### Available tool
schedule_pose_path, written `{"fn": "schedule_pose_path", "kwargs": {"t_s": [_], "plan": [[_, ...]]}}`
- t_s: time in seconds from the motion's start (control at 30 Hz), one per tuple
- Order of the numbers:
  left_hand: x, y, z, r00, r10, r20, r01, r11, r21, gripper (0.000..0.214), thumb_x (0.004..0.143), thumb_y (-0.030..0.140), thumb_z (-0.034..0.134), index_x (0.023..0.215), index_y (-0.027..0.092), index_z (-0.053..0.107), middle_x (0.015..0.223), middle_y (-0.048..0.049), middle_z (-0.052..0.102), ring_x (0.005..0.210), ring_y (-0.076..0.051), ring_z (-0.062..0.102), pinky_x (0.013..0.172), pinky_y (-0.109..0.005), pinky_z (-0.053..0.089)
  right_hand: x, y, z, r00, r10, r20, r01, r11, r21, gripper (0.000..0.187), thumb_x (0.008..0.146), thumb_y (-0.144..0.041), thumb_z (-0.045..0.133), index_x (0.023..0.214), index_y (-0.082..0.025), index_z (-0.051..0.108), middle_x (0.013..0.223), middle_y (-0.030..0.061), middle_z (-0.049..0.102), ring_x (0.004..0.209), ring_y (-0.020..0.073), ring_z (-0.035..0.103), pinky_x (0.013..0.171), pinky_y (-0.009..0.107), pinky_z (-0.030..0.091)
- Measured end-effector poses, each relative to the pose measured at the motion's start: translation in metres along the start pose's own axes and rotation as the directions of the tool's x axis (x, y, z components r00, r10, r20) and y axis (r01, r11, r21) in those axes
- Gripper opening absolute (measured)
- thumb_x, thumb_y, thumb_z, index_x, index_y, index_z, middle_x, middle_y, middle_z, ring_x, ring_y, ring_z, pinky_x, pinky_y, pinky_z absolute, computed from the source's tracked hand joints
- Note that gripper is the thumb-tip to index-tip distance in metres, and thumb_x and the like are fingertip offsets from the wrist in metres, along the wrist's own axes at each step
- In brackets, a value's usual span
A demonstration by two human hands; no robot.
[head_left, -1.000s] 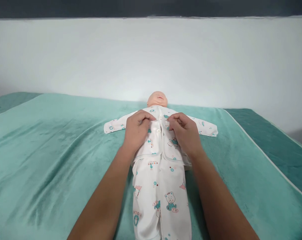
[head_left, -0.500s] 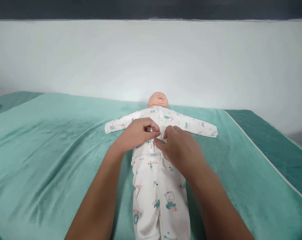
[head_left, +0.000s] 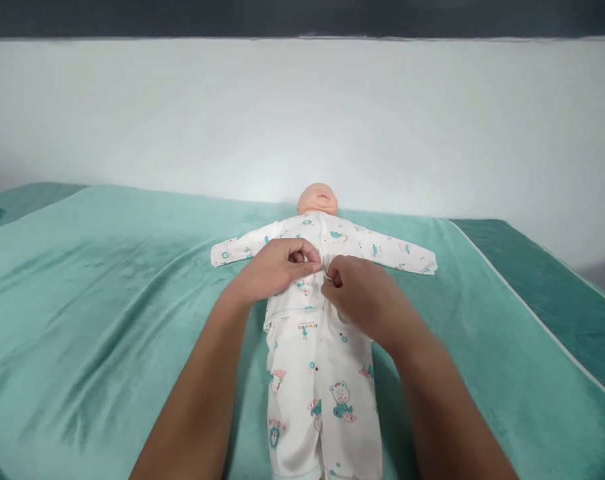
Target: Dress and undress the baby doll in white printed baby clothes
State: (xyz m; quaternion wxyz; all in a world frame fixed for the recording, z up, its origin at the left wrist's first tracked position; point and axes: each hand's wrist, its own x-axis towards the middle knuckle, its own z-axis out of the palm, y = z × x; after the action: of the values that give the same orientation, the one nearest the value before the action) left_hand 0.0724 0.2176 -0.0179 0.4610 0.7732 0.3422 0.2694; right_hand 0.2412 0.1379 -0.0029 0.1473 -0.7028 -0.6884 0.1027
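Observation:
A baby doll (head_left: pixel 317 198) lies on its back on a teal blanket (head_left: pixel 107 280), arms spread, head toward the wall. It wears a white printed jacket (head_left: pixel 367 247) and matching white trousers (head_left: pixel 322 393). My left hand (head_left: pixel 275 267) and my right hand (head_left: pixel 357 293) meet over the doll's chest. Both pinch the jacket's front edges at the middle, fingers curled and closed on the cloth. My hands hide the fastening between them.
The teal blanket covers a wide bed or table. A darker teal strip (head_left: pixel 547 280) with a white edge runs along the right side. A pale wall (head_left: pixel 302 113) stands just behind the doll's head.
Both hands moved from the upper chest down toward the middle of the jacket front and drew close together, pinching the front edges. The doll has stayed in place.

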Motion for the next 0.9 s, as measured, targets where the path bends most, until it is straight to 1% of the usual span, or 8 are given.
{"fn": "schedule_pose_path", "kwargs": {"t_s": [0.07, 0.13, 0.23, 0.33, 0.4, 0.5, 0.77, 0.9], "plan": [[-0.001, 0.001, 0.0, 1.0, 0.006, -0.002, -0.006, 1.0, -0.018, 0.016, 0.086, 0.036, 0.067, 0.086, 0.02, 0.068, 0.074, 0.0009, 0.059, 0.066, -0.011, 0.05, 0.058, -0.024, 0.038, 0.001, 0.009, -0.002, 0.999, -0.042, 0.01, 0.041, 0.991, 0.126, 0.02, 0.085, -0.019, 0.049, 0.066, -0.021, 0.045, 0.062, -0.0017, 0.053, 0.057, 0.0126, 0.039, 0.054, 0.031, 0.024], [-0.002, 0.002, -0.001, 1.0, 0.004, -0.006, -0.004, 0.999, -0.046, 0.016, 0.086, 0.036, 0.067, 0.086, 0.02, 0.067, 0.074, 0.0009, 0.058, 0.065, -0.011, 0.049, 0.058, -0.024, 0.037, 0.002, 0.017, -0.004, 0.997, -0.075, 0.017, 0.066, 0.947, 0.314, 0.021, 0.088, -0.024, 0.051, 0.067, -0.021, 0.048, 0.06, -0.0038, 0.049, 0.057, 0.0115, 0.039, 0.054, 0.029, 0.027], [-0.004, 0.005, 0.0, 1.0, -0.012, -0.004, 0.012, 0.994, -0.112, 0.016, 0.085, 0.036, 0.069, 0.086, 0.02, 0.066, 0.072, 0.0011, 0.058, 0.064, -0.01, 0.05, 0.058, -0.023, 0.038, 0.003, 0.024, -0.004, 0.994, -0.095, 0.051, 0.043, 0.78, 0.625, 0.021, 0.09, -0.031, 0.054, 0.072, -0.021, 0.051, 0.059, -0.0058, 0.046, 0.055, 0.0098, 0.04, 0.053, 0.027, 0.029], [-0.004, 0.007, 0.001, 1.0, -0.011, 0.008, 0.013, 0.984, -0.177, 0.018, 0.085, 0.037, 0.071, 0.085, 0.019, 0.067, 0.069, 0.0009, 0.06, 0.064, -0.011, 0.053, 0.06, -0.024, 0.041, 0.005, 0.027, 0.0, 0.992, -0.097, 0.079, -0.004, 0.611, 0.792, 0.019, 0.09, -0.034, 0.056, 0.075, -0.022, 0.053, 0.057, -0.0067, 0.044, 0.052, 0.0089, 0.04, 0.049, 0.025, 0.028], [-0.004, 0.007, 0.002, 1.0, -0.002, 0.016, 0.005, 0.977, -0.214, 0.019, 0.084, 0.036, 0.072, 0.085, 0.018, 0.067, 0.068, 0.0005, 0.063, 0.064, -0.011, 0.056, 0.06, -0.023, 0.043, 0.007, 0.028, 0.004, 0.993, -0.097, 0.073, -0.008, 0.548, 0.837, 0.018, 0.089, -0.033, 0.059, 0.076, -0.021, 0.056, 0.057, -0.0069, 0.044, 0.051, 0.0083, 0.04, 0.048, 0.024, 0.029], [-0.003, 0.007, 0.003, 0.999, 0.004, 0.038, 0.007, 0.963, -0.27, 0.018, 0.083, 0.034, 0.072, 0.087, 0.018, 0.068, 0.072, -0.0007, 0.067, 0.063, -0.01, 0.059, 0.058, -0.022, 0.045, 0.009, 0.029, 0.007, 0.992, -0.108, 0.067, -0.004, 0.501, 0.865, 0.017, 0.088, -0.033, 0.062, 0.076, -0.021, 0.058, 0.058, -0.0063, 0.047, 0.052, 0.008, 0.043, 0.047, 0.023, 0.031], [0.0, 0.003, 0.003, 0.998, 0.003, 0.058, 0.018, 0.939, -0.345, 0.017, 0.086, 0.032, 0.072, 0.085, 0.016, 0.069, 0.076, -0.0031, 0.072, 0.062, -0.01, 0.064, 0.056, -0.022, 0.049, 0.009, 0.024, 0.005, 0.996, -0.061, 0.065, -0.029, 0.468, 0.883, 0.021, 0.088, -0.031, 0.061, 0.07, -0.02, 0.058, 0.055, -0.0063, 0.048, 0.048, 0.0072, 0.042, 0.044, 0.021, 0.031], [0.0, 0.001, 0.004, 0.998, 0.001, 0.061, 0.022, 0.929, -0.37, 0.02, 0.086, 0.035, 0.072, 0.085, 0.015, 0.069, 0.08, -0.0047, 0.073, 0.064, -0.011, 0.066, 0.059, -0.023, 0.053, 0.009, 0.023, 0.005, 0.997, -0.048, 0.058, -0.031, 0.445, 0.895, 0.024, 0.087, -0.032, 0.062, 0.067, -0.02, 0.057, 0.053, -0.0057, 0.049, 0.047, 0.0077, 0.042, 0.043, 0.022, 0.032]]}}
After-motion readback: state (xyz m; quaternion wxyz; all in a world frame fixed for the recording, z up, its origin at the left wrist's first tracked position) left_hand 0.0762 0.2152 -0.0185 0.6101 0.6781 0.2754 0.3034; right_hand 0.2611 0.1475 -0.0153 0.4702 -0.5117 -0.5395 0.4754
